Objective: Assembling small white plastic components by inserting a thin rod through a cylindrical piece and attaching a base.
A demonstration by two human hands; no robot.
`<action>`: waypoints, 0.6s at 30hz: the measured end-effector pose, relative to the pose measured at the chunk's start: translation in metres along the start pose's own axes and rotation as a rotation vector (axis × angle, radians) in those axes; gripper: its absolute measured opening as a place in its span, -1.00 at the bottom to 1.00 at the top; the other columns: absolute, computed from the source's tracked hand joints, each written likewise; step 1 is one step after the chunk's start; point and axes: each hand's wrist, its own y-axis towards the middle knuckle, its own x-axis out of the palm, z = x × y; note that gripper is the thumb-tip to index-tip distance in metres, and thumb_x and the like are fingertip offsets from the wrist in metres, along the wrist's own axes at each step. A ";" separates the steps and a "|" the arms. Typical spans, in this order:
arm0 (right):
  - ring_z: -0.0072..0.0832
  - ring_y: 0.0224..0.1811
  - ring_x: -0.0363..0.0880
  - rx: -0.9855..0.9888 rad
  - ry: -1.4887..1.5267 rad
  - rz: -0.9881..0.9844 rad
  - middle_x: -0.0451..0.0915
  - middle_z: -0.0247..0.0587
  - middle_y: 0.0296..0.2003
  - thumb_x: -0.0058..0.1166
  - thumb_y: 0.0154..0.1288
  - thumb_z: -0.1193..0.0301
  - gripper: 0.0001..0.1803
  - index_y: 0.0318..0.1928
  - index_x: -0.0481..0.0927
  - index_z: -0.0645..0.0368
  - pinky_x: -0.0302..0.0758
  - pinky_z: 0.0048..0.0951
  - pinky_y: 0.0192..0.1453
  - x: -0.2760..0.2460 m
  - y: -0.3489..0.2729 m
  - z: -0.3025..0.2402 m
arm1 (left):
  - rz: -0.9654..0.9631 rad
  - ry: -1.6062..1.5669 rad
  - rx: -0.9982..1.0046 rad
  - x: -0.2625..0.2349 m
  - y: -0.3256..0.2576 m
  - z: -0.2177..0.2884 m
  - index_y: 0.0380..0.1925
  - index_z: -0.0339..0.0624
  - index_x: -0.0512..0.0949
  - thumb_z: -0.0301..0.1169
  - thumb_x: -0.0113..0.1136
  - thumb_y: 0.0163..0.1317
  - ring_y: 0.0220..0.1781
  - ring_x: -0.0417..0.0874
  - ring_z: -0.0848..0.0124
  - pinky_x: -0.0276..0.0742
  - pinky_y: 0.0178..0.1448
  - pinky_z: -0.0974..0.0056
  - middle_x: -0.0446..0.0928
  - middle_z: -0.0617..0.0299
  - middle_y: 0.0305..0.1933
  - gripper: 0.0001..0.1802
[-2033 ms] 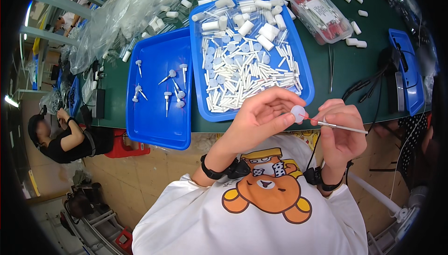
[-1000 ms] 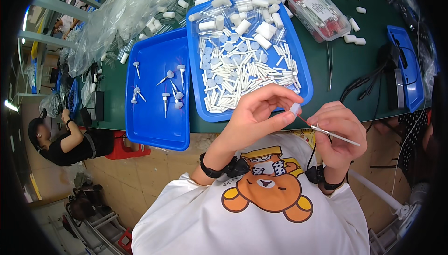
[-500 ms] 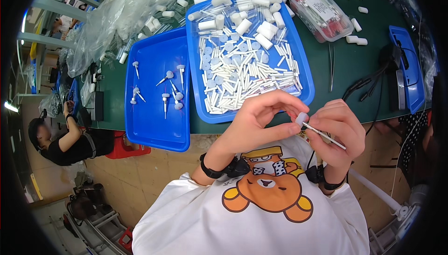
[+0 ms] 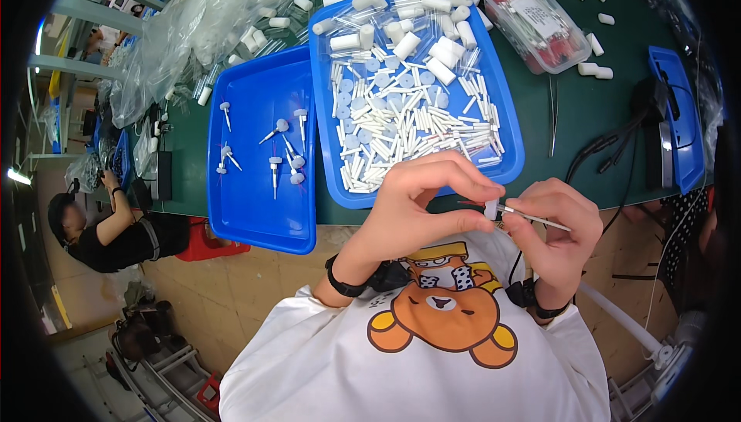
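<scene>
In front of my chest, the thumb and index finger of my left hand (image 4: 409, 210) pinch a small whitish disc (image 4: 491, 210) by its edges. A thin red wire sticks out of the disc toward my left palm. My right hand (image 4: 567, 225) grips a slender white rod (image 4: 549, 223), whose near end meets the disc's other face. Just beyond my hands lies a blue tray (image 4: 510, 125) with many short white sticks (image 4: 421, 125), pale discs (image 4: 405, 80) and thick white cylinders (image 4: 445, 52). Several disc-and-rod pieces (image 4: 275, 171) rest in the left blue tray (image 4: 255, 225).
A clear plastic box (image 4: 532, 21) of red and white parts stands at the far right, with metal tweezers (image 4: 553, 117) nearby. Black cables (image 4: 610, 144) lie to the right. Clear bags (image 4: 185, 36) are heaped far left. Another person (image 4: 108, 225) sits at left.
Both hands have shifted slightly, and the disc has turned edge-on and moved a little left and down. The red wire now shows beyond it. The view has moved slightly.
</scene>
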 end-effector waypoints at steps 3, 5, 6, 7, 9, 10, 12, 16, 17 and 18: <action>-0.45 -0.45 0.64 0.139 0.124 0.030 0.67 -0.08 -0.45 0.33 -0.06 0.71 -0.80 -0.33 0.69 0.35 0.46 -0.54 -0.43 0.002 -0.002 0.001 | 0.022 0.159 0.099 0.001 -0.001 0.002 -0.27 -0.35 0.68 -0.72 0.47 -0.12 -0.11 0.68 0.26 0.59 -0.01 0.25 0.66 0.01 -0.20 -0.67; -0.47 -0.45 0.65 0.198 0.195 0.028 0.67 -0.09 -0.44 0.33 -0.04 0.71 -0.81 -0.32 0.69 0.36 0.47 -0.56 -0.41 0.003 -0.001 0.001 | 0.033 0.216 0.110 0.001 -0.002 0.004 -0.24 -0.36 0.68 -0.72 0.46 -0.10 -0.12 0.68 0.27 0.59 -0.03 0.26 0.67 0.02 -0.20 -0.66; -0.48 -0.44 0.65 0.228 0.230 0.027 0.67 -0.09 -0.43 0.32 -0.02 0.71 -0.81 -0.32 0.69 0.37 0.48 -0.56 -0.40 0.004 -0.001 0.001 | 0.039 0.233 0.089 0.002 -0.002 0.006 -0.23 -0.37 0.68 -0.72 0.45 -0.09 -0.13 0.68 0.27 0.58 -0.04 0.26 0.66 0.02 -0.19 -0.66; -0.48 -0.44 0.66 0.245 0.234 0.022 0.68 -0.09 -0.42 0.32 -0.01 0.71 -0.82 -0.32 0.69 0.37 0.48 -0.57 -0.39 0.004 0.000 0.000 | 0.046 0.251 0.067 0.002 -0.003 0.008 -0.21 -0.38 0.67 -0.71 0.45 -0.08 -0.13 0.68 0.28 0.58 -0.04 0.26 0.66 0.03 -0.19 -0.66; -0.49 -0.43 0.67 0.281 0.240 0.011 0.68 -0.08 -0.41 0.30 0.01 0.72 -0.83 -0.31 0.69 0.37 0.49 -0.58 -0.37 0.004 0.002 -0.003 | 0.067 0.190 -0.018 0.002 -0.003 0.006 -0.21 -0.32 0.68 -0.65 0.43 -0.01 -0.14 0.67 0.34 0.56 -0.07 0.30 0.67 0.12 -0.21 -0.70; -0.49 -0.43 0.67 0.268 0.234 -0.003 0.68 -0.08 -0.41 0.30 0.02 0.72 -0.83 -0.30 0.70 0.37 0.49 -0.58 -0.37 0.004 0.003 -0.002 | 0.077 0.160 -0.059 0.002 -0.004 0.006 -0.21 -0.30 0.68 -0.61 0.42 0.02 -0.15 0.67 0.38 0.55 -0.08 0.32 0.67 0.17 -0.22 -0.72; -0.49 -0.43 0.68 0.243 0.221 -0.030 0.68 -0.08 -0.41 0.30 0.02 0.72 -0.82 -0.29 0.70 0.37 0.50 -0.59 -0.36 0.003 0.002 -0.001 | 0.065 0.080 -0.076 0.001 -0.006 0.003 -0.19 -0.32 0.67 -0.61 0.40 0.05 -0.13 0.66 0.39 0.54 -0.04 0.33 0.66 0.15 -0.21 -0.73; -0.48 -0.42 0.68 0.202 0.188 -0.043 0.69 -0.09 -0.40 0.32 0.01 0.71 -0.80 -0.27 0.71 0.35 0.49 -0.58 -0.37 0.002 0.002 0.000 | 0.060 -0.156 -0.178 0.002 -0.008 0.001 -0.18 -0.37 0.64 -0.60 0.37 0.14 -0.09 0.64 0.42 0.51 0.03 0.34 0.65 0.12 -0.18 -0.77; -0.48 -0.41 0.68 0.186 0.178 -0.052 0.70 -0.09 -0.39 0.33 0.00 0.71 -0.79 -0.27 0.71 0.35 0.49 -0.58 -0.37 0.001 0.002 0.001 | 0.058 -0.183 -0.203 0.003 -0.008 0.002 -0.17 -0.39 0.63 -0.62 0.37 0.13 -0.09 0.63 0.41 0.52 0.02 0.32 0.64 0.09 -0.17 -0.76; -0.47 -0.41 0.68 0.169 0.168 -0.061 0.70 -0.09 -0.39 0.33 0.00 0.71 -0.78 -0.27 0.71 0.35 0.48 -0.58 -0.37 0.000 0.002 0.002 | 0.055 -0.210 -0.228 0.003 -0.007 0.004 -0.17 -0.42 0.63 -0.63 0.38 0.12 -0.09 0.63 0.39 0.53 0.01 0.31 0.64 0.06 -0.17 -0.75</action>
